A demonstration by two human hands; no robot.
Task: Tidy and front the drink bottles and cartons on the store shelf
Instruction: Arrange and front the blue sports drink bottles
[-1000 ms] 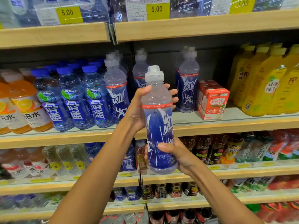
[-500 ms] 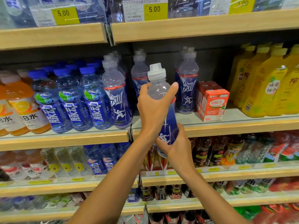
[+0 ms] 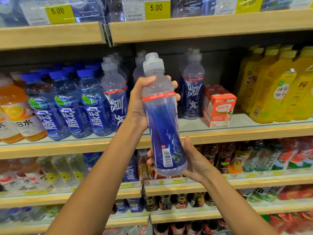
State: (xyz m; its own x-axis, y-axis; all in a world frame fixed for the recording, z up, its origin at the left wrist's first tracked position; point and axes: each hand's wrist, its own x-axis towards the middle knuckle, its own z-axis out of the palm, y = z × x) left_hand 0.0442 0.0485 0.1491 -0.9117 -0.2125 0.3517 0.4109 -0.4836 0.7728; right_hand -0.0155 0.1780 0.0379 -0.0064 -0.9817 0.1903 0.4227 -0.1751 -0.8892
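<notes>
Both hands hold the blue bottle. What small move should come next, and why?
Probably twist the bottle round: its barcode faces the camera, while the matching bottle on the shelf shows a running figure. The left hand grips high, the right hand low.

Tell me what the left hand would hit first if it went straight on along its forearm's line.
Most likely the clear-capped bottle standing on the middle shelf just behind the left hand, which grips the held bottle near its neck. How far back it stands is hard to judge.
</notes>
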